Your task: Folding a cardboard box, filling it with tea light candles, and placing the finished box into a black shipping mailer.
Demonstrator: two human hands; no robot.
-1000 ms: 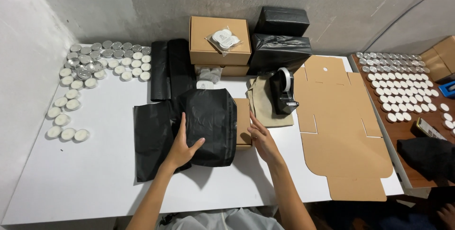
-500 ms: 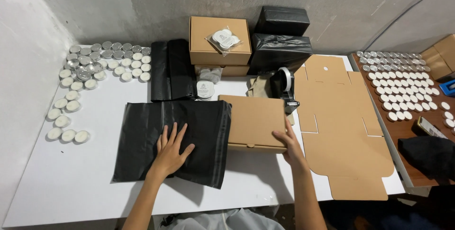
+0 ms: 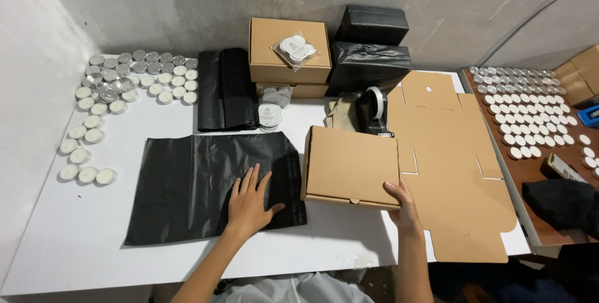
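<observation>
The left hand (image 3: 248, 206) lies flat, fingers spread, on the limp black bag (image 3: 206, 184). The right hand (image 3: 402, 206) grips the near right corner of the stiff, probably light box (image 3: 350, 164); its edges look like the firmest hold.

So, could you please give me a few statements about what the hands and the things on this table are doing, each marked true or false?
1. The left hand lies flat on the black plastic bag. True.
2. The right hand holds the tape dispenser. False: it grips the closed cardboard box.
3. The closed cardboard box is inside the bag. False: it sits beside it.
4. A flat unfolded carton lies right of the box. True.
</observation>
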